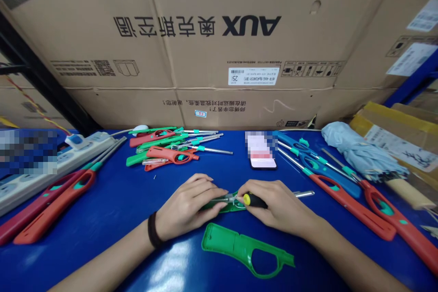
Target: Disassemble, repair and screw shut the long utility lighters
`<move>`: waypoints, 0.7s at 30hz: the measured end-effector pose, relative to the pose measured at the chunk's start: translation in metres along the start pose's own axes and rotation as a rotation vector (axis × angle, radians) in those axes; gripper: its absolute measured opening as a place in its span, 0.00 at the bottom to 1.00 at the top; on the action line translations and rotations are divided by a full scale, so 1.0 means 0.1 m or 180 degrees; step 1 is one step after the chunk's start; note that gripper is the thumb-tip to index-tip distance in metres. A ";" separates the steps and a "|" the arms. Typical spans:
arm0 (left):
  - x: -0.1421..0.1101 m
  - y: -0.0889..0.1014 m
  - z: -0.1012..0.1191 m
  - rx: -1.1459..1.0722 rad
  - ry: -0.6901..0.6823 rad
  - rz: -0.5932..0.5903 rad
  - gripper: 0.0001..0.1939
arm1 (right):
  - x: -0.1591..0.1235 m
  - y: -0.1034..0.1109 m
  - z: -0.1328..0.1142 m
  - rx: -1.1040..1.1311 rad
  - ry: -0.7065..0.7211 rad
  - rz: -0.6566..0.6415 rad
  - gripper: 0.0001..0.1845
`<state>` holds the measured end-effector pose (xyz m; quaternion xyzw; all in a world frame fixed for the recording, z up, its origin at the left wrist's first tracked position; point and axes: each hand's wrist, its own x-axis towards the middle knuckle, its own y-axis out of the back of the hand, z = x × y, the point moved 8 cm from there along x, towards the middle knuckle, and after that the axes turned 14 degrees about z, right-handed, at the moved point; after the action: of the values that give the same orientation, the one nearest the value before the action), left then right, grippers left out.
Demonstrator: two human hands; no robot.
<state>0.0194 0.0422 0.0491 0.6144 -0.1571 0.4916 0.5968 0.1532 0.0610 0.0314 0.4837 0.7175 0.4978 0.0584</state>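
Observation:
An opened green gas lighter (224, 207) lies on the blue table, its inner parts exposed and a metal barrel sticking out past my right hand. My left hand (191, 203) is closed round its handle end. In my right hand (277, 203) is a screwdriver (255, 200) with a black and yellow handle; the fingers are pinched near the lighter's middle, and the screwdriver's tip cannot be made out. Nearer to me lies the loose green half shell (244, 248), inner side up, apart from both hands.
Red and green lighters, some opened, lie piled (167, 146) at the back left. Two red lighters (73, 196) rest beside a white power strip (65, 164). A phone (263, 162), more lighters (352, 205) and a folded umbrella (359, 150) are rightward. A cardboard box (205, 54) stands behind.

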 end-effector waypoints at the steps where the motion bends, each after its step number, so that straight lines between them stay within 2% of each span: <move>1: 0.00 0.00 -0.01 0.0015 0.0014 0.0015 0.10 | 0.00 0.01 0.00 0.0003 -0.0006 0.0028 0.09; 9: 0.01 0.06 -0.05 0.0113 0.0031 0.0058 0.09 | 0.02 0.08 0.03 0.0095 -0.0056 0.0213 0.10; 21: 0.03 0.07 -0.04 0.0155 0.0028 0.0071 0.09 | 0.01 0.05 0.04 0.0035 -0.0038 0.0125 0.10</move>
<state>0.0138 0.0450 0.0550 0.6249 -0.1493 0.5046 0.5768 0.1578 0.0646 0.0338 0.5009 0.7103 0.4920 0.0501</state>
